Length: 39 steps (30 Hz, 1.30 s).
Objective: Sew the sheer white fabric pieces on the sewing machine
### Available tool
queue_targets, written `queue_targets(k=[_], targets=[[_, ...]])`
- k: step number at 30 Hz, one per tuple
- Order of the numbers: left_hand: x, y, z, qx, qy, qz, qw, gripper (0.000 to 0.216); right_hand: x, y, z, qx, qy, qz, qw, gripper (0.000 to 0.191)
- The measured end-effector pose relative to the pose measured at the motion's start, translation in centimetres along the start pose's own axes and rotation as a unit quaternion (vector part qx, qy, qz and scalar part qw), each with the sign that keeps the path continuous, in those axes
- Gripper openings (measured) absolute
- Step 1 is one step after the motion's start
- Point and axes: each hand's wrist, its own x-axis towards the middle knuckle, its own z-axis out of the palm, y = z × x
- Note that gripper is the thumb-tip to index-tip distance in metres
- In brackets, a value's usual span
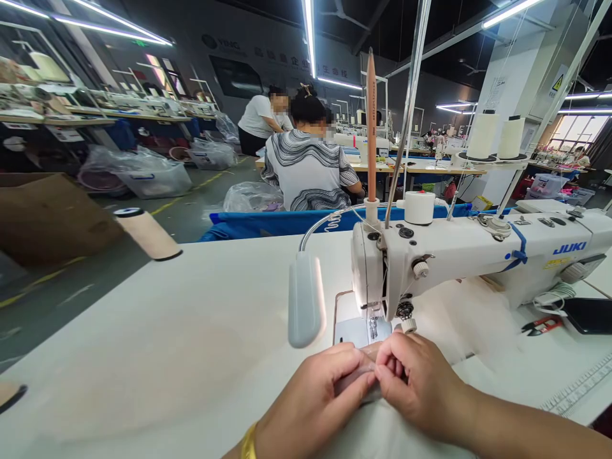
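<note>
Just in front of the needle area of a white sewing machine (449, 248), my left hand (325, 382) and my right hand (415, 376) are close together. Both pinch a pale, sheer fabric (356, 377) between thumbs and fingers. Part of that fabric is hidden under my hands, and its lower end falls toward my lap. More thin whitish cloth (459, 312) lies under the machine arm to the right. The presser foot (373, 326) stands over the metal plate, just beyond my fingertips. A grey lamp (305, 299) hangs left of the machine head.
A thread cone (149, 234) lies at the table's left edge. On the right are red-handled thread snips (542, 326), a dark phone (590, 315) and a clear ruler (578, 386). A pencil (371, 127) stands upright on the machine. Two people (308, 159) work beyond the blue cloth (268, 223).
</note>
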Motion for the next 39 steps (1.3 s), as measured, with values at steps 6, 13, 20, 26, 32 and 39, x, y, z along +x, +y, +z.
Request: queue_targets(k=[6,13,20,26,32,39], targets=[[0.1,0.3,-0.1,-0.088,-0.044,-0.057,0.993,0.039,-0.1,0.1,0.2,-0.012,0.001,-0.004,1.0,0.009],[0.3,0.0,0.4,-0.044,0.003,-0.034,0.998,0.033,0.0,0.1,0.2,-0.057,0.012,-0.016,0.998,0.013],[0.4,-1.5,1.9,0.191,0.202,0.14,0.95,0.016,0.4,1.0,0.9,-0.207,-0.001,0.033,0.978,0.018],[-0.1,-1.4,1.8,0.291,0.205,0.277,0.893,0.03,0.6,1.5,0.7,-0.173,0.005,0.01,0.985,0.014],[-0.9,-1.2,1.3,0.28,0.148,0.264,0.911,0.034,0.3,1.8,-0.1,-0.192,-0.041,-0.044,0.98,0.016],[0.1,-1.6,0.3,0.271,0.19,0.314,0.89,0.039,-0.1,2.1,-0.4,-0.264,-0.023,-0.09,0.96,0.019]])
